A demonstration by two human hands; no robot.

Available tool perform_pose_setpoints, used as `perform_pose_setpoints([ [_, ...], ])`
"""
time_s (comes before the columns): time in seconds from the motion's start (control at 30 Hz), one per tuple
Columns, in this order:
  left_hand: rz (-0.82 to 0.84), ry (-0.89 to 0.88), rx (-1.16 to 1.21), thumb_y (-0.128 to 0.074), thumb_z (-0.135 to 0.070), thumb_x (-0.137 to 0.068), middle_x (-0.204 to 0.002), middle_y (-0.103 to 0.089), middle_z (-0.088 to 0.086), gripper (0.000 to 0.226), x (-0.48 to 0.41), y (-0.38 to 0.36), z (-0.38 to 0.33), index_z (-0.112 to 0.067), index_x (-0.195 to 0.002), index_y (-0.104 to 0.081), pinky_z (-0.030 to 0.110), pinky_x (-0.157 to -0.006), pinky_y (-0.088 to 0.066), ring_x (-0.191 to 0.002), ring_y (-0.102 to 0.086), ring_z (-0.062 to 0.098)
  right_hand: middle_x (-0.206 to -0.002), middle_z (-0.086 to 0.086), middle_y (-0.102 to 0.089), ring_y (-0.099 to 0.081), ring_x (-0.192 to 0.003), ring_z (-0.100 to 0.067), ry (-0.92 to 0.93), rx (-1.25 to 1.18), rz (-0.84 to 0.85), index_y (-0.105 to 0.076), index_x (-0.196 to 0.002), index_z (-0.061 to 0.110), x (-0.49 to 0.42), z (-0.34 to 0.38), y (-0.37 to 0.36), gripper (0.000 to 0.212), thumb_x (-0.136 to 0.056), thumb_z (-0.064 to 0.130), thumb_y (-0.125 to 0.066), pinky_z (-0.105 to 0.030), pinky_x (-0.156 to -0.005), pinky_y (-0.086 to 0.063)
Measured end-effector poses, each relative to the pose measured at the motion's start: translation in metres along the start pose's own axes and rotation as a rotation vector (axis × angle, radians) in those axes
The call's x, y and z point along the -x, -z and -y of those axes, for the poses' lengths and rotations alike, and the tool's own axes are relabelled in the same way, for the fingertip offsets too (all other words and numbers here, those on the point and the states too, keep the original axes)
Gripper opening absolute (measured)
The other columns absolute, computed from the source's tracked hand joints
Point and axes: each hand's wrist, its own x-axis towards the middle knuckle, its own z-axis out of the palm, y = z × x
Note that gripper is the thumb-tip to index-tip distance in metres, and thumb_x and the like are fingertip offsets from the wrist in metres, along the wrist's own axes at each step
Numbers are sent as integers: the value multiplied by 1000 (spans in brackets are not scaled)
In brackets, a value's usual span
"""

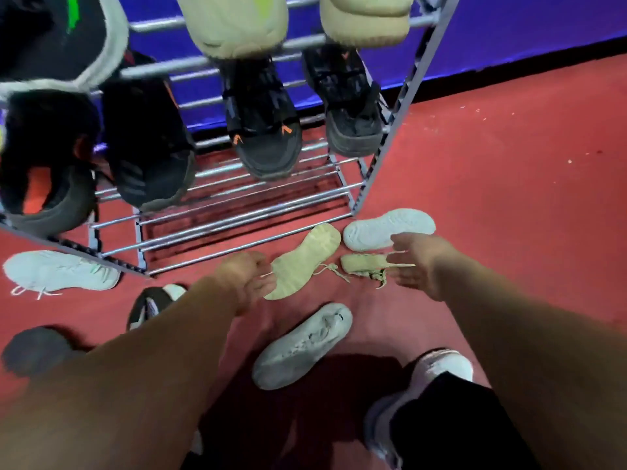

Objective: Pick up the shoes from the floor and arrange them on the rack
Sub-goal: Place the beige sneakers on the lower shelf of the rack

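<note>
A metal shoe rack (237,212) stands ahead with dark and beige shoes on its upper shelves. On the red floor before it a beige shoe (305,259) lies sole up. A second beige shoe (363,266) lies on its side to its right. My left hand (247,279) hovers at the heel of the sole-up beige shoe, fingers loosely curled and holding nothing. My right hand (417,262) is spread with straight fingers over the sideways beige shoe. A white shoe (386,228) lies sole up behind it, and another white shoe (302,347) lies nearer me.
Left of the rack lie a white shoe (61,271) and a black-and-white shoe (152,303), with a dark round object (34,351) closer in. My own foot in a light sneaker (437,368) stands at lower right. A blue wall (543,25) runs behind.
</note>
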Motion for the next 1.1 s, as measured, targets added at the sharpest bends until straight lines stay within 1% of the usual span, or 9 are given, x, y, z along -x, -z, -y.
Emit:
perform_pose_setpoints([
  [0.13, -14, 97, -18, -60, -21, -99, -121, -58, 10, 32, -30, -9, 31, -10, -129, -59, 40, -83, -54, -103, -62, 29, -94, -11, -66, -59, -61, -24, -10, -48, -57, -64, -105, 10, -35, -25, -17, 13, -99, 21, -60, -30, -54, -54],
  [0.3, -52, 134, 48, -59, -21, -97, -114, -64, 7, 22, -62, -4, 28, -12, -117, -63, 41, -95, -56, -104, -67, 25, -77, -13, -64, -53, -49, -20, -27, 33, -35, -66, -105, 9, -73, -49, -56, 11, -95, 11, -61, -30, -53, -49],
  [0.4, -83, 175, 64, -54, -18, -99, -88, -64, 2, 12, -74, -2, 32, -14, -95, -64, 39, -100, -54, -85, -66, 18, -83, -12, -60, -49, -55, -22, 35, 122, 5, -49, -128, 36, -95, -60, -65, 46, -96, 5, -58, -33, -54, -46],
  [0.5, -117, 195, 90, -59, -14, -95, -93, -55, 3, 3, -81, 5, 40, -15, -92, -59, 43, -104, -50, -101, -61, 24, -108, -15, -61, -54, -65, -27, 77, 301, 21, -29, -154, 48, -112, -68, -60, 80, -94, 1, -54, -40, -63, -47],
  [0.57, -109, 222, 141, -60, -14, -92, -98, -55, 6, 2, -88, 8, 45, -14, -92, -58, 45, -102, -50, -104, -59, 27, -105, -15, -60, -52, -60, -25, 55, 293, 42, -26, -156, 48, -121, -70, -56, 85, -93, -3, -50, -39, -61, -45],
  [0.77, -17, 230, 249, -59, -29, -91, -112, -71, 9, 17, -100, -2, 50, -13, -96, -64, 43, -107, -47, -113, -65, 25, -91, -5, -62, -58, -70, -21, 163, 355, -27, -54, -139, 26, -130, -68, -56, 62, -85, -4, -54, -32, -60, -50],
  [0.87, -26, 230, 249, -63, -38, -89, -115, -73, 3, 27, -103, -8, 49, -17, -104, -67, 38, -99, -50, -109, -67, 20, -88, -7, -74, -68, -74, -27, 214, 355, -10, -65, -123, 28, -121, -64, -62, 50, -77, 8, -59, -45, -76, -62],
  [0.93, -54, 230, 255, -65, -38, -88, -108, -73, 2, 26, -103, -10, 49, -16, -100, -66, 38, -100, -49, -106, -67, 18, -84, -16, -77, -70, -66, -29, 198, 267, 78, -66, -115, 23, -112, -54, -66, 38, -81, 6, -59, -52, -70, -62],
  [1.1, -46, 239, 235, -62, -37, -91, -108, -70, 4, 24, -97, -14, 49, -14, -100, -64, 45, -107, -45, -112, -64, 21, -74, -11, -77, -74, -59, -19, 65, -86, 142, -63, -107, 6, -108, -15, -65, 19, -92, 7, -51, -25, -49, -57],
])
